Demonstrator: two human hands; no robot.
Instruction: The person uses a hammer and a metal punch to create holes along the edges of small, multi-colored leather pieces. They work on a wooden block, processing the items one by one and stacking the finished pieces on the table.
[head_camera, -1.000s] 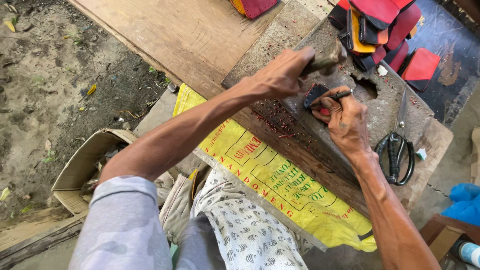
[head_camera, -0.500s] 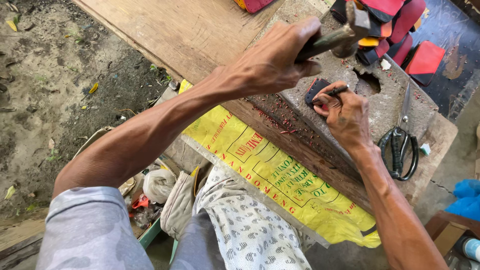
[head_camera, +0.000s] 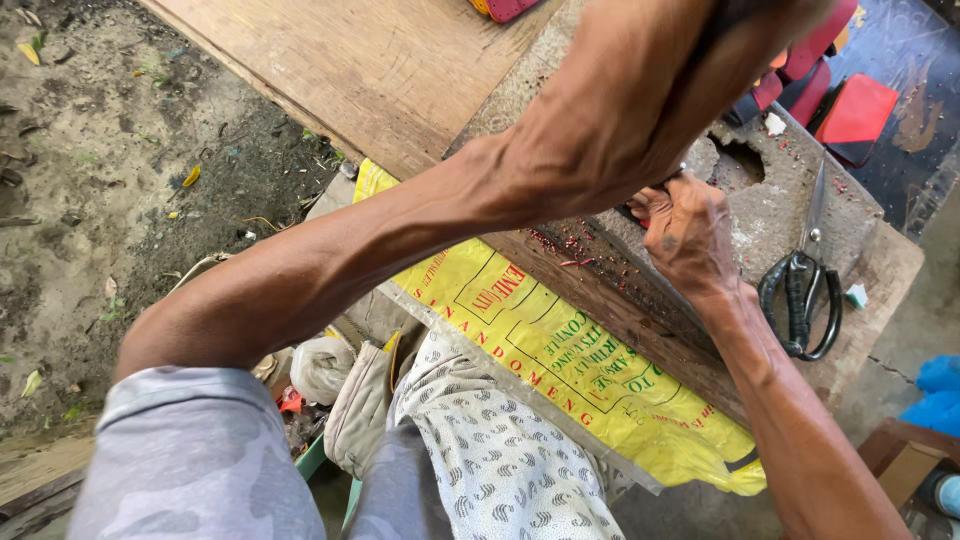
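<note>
The wooden work block (head_camera: 780, 215) fills the upper right, its worn grey top pitted with a ragged hole just beyond the right hand's fingers. Draped down its near side, below those fingers, hangs a yellow printed sack (head_camera: 560, 350). A bare plywood board (head_camera: 370, 70) lies to the left of the raised fist.

The left hand (head_camera: 650, 90) is lifted close to the camera — fingers curled tight in a fist around a dark handle, of which only a sliver shows at the top edge; what tool it is cannot be told. The right hand (head_camera: 690, 230) presses on the block, fingers pinched narrowly onto a small dark-and-red piece (head_camera: 640, 212) that is mostly hidden beneath them.

Black scissors (head_camera: 800, 290) rest on the block to the right of the right wrist — apart from it. Red flat pieces (head_camera: 855, 110) lie beyond the fingers, at the block's far edge.
</note>
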